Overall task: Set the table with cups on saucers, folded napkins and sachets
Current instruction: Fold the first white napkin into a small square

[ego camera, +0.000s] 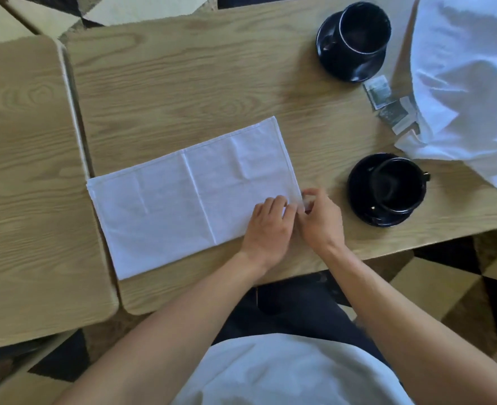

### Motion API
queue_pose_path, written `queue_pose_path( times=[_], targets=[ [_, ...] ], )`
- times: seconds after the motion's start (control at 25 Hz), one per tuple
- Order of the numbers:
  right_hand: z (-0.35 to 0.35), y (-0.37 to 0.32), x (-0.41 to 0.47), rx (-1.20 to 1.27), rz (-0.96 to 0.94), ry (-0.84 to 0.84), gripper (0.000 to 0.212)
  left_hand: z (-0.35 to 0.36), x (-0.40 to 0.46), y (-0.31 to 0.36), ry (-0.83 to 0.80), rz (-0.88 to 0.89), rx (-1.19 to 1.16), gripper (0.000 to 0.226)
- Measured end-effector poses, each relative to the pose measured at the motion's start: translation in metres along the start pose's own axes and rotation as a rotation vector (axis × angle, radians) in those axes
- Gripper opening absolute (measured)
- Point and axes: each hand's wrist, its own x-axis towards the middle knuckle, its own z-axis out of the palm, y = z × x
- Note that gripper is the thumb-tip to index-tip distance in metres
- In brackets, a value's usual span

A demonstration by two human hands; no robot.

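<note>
On the wooden table (pixel 241 83) before me, I see a white napkin (pixel 183 197) lying flat and half folded, my left hand (pixel 266 232) resting on its right end with fingers curled at the edge while my right hand (pixel 321 220) pinches that corner, two black cups on saucers and sachets (pixel 390 105) beyond.

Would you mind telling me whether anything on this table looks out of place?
Yes: a loose white cloth lies crumpled at the right edge, covering part of the sachets, which lie askew.
</note>
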Motion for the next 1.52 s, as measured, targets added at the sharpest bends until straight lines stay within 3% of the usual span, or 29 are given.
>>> queue_pose_path(
  times=[0.12, 0.24, 0.4, 0.56, 0.68, 0.92, 1.16, 1.32, 1.4, 1.52],
  targets=[
    [-0.019, -0.001, 0.000, 0.223, 0.028, -0.058, 0.030, -0.002, 0.013, 0.012, 0.034, -0.027, -0.025, 0.017],
    [-0.037, -0.004, -0.002, 0.288, -0.056, -0.122, 0.038, -0.006, 0.018, 0.014, 0.118, 0.002, -0.086, 0.011],
    [-0.047, -0.010, 0.001, 0.150, -0.110, -0.157, 0.028, -0.012, 0.027, 0.014, 0.027, -0.052, -0.101, 0.021],
    [-0.042, -0.003, 0.011, -0.126, 0.078, -0.130, 0.020, -0.003, 0.037, 0.017, -0.015, -0.029, -0.008, 0.008],
    [-0.032, 0.002, 0.012, -0.143, 0.135, -0.165, 0.022, 0.002, 0.034, 0.015, 0.002, 0.019, 0.031, 0.010],
    [-0.030, 0.006, 0.013, -0.044, 0.122, -0.172, 0.011, 0.001, 0.030, 0.012, 0.000, 0.074, 0.049, 0.005],
    [-0.027, 0.007, 0.010, 0.105, 0.098, -0.211, 0.019, 0.002, 0.030, 0.008, -0.046, 0.043, -0.038, 0.011],
    [-0.029, 0.005, 0.006, 0.251, 0.113, -0.052, 0.008, -0.001, 0.034, 0.012, 0.003, -0.002, -0.100, 0.013],
    [-0.033, 0.002, 0.005, 0.322, -0.003, -0.045, 0.021, -0.009, 0.036, 0.013, 0.072, -0.007, -0.183, 0.011],
    [-0.044, -0.014, 0.009, 0.225, -0.351, -0.226, 0.032, -0.031, 0.032, 0.005, 0.173, 0.040, -0.259, 0.002]
  ],
)
